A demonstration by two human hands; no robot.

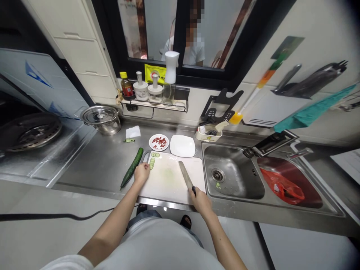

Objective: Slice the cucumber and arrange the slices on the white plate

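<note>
On the left edge of the white cutting board [168, 189], my left hand [142, 173] has its fingers drawn together at a short row of cucumber slices [152, 162], touching them. Another few slices [155, 154] lie just beyond, near the board's far left corner. My right hand [201, 200] is closed around the black handle of a kitchen knife [185, 174]. Its blade lies low over the right part of the board, pointing away from me. A whole cucumber [132, 168] rests on the steel counter left of the board, beside my left hand.
Behind the board stand a plate of chopped red pieces [151, 145] and a white square plate [182, 145]. A lidded steel pot [108, 125] is at the back left. On the right is a sink [233, 183]; a condiment rack [165, 106] hangs behind. A person [194, 54] shows in the window.
</note>
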